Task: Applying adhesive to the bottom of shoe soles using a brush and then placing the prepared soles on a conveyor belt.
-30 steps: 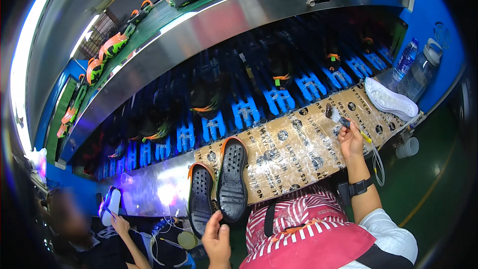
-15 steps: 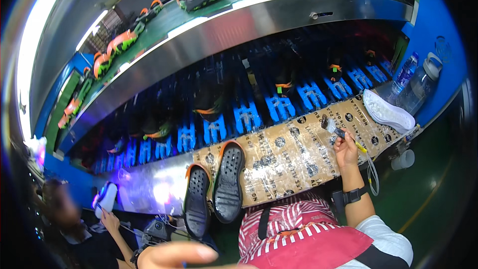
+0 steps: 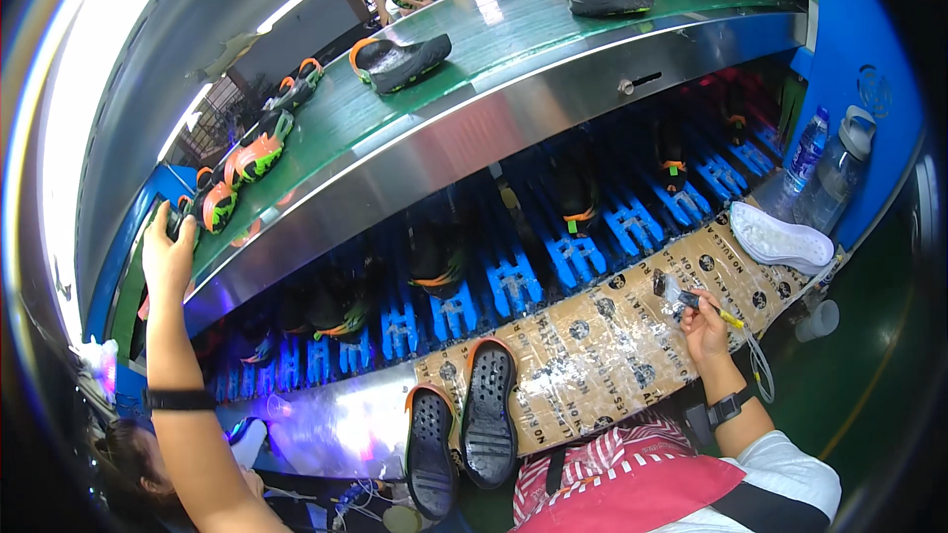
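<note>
My left hand [image 3: 168,252] is stretched up to the far left end of the upper green belt. Its fingers and thumb close around a dark shoe [image 3: 177,222], mostly hidden by the hand. In my right hand [image 3: 705,324] is a brush [image 3: 683,296] with dark, whitish-smeared bristles, held over the cardboard-covered ledge [image 3: 563,345]. A thin cable or tube hangs beside that hand. Between my arms, two black clogs [image 3: 489,415] with orange rims lie side by side, soles down, overhanging the ledge's near edge; their perforated insides face up.
Black, orange and green clogs [image 3: 400,61] line the upper belt [image 3: 484,30]. Below, more shoes sit on a lower conveyor with blue slats [image 3: 576,259]. A white shoe-shaped piece [image 3: 780,237], two bottles [image 3: 834,173] and a cup [image 3: 818,321] are at right. People work at lower left and beyond the belt.
My left hand has risen from the lower edge to the upper belt's left end and closed on a shoe. My right hand still holds the brush. The view has shifted.
</note>
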Demonstrator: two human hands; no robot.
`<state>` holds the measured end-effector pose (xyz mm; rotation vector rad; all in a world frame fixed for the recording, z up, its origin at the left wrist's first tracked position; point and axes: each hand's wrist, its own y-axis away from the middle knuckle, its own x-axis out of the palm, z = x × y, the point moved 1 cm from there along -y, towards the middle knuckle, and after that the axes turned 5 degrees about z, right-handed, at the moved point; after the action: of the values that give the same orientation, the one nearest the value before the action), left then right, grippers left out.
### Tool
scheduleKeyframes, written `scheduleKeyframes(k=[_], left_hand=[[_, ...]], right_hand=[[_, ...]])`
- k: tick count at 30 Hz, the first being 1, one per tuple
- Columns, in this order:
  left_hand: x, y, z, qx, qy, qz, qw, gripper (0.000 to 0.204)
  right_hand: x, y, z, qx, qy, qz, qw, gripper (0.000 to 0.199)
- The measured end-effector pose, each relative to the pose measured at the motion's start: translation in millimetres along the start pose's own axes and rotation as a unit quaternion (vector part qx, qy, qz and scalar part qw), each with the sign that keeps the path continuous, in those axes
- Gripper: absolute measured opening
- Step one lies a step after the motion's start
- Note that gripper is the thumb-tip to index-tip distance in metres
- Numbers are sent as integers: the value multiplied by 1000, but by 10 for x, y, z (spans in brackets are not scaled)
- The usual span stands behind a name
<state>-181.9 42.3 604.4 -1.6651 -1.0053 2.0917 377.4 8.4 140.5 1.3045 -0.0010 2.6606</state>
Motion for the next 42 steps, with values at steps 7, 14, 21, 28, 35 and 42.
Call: scheduleKeyframes(k=[7,14,21,28,35,42], left_hand=[[909,-695,185,-116,-48,101,987,85],[1400,-1286,307,-24,15,161,987,96],[1452,-1297,242,80,151,272,947,77],[1203,-922,-126,167,-35,115,979,43],[1108,-767,-80,170,135,83,973,29],[527,-415,4,174,151,124,965,42]], right_hand=[[25,-5,24,8,9,-5,1000,23],[96,18,44,12,35,-9,999,22],[127,4,52,21,61,-20,998,23],[119,18,69,16,51,5,999,24],[104,53,76,33,69,5,997,23],[77,2,38,44,92,43,994,22]])
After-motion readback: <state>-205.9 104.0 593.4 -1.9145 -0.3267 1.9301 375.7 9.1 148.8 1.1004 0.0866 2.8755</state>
